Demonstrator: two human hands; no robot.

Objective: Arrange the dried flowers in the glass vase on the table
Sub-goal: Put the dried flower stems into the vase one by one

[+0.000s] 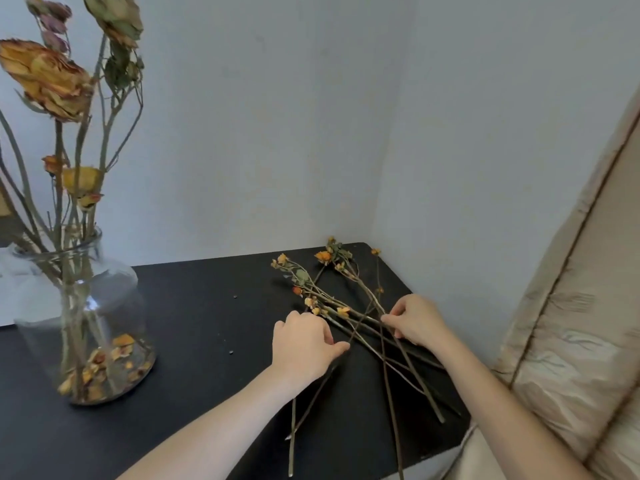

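Stems crowd the centre right of the frame: thin loose dried flower stems (346, 311) with small orange blooms lie crossed on the black desk (207, 323), heads toward the pale wall (259, 133) corner. The left hand (303, 344) has its grip pinching one stem; the right hand (417, 320) has its grip curled round several where they cross. A clear round glass vase (83, 306) stands at the left, well apart from both hands, holding tall dried roses (45, 74), with fallen petals (123, 341) on its bottom. Tiny specks (231, 351) lie between. A beige quilted cushion (571, 358) fills the right edge.
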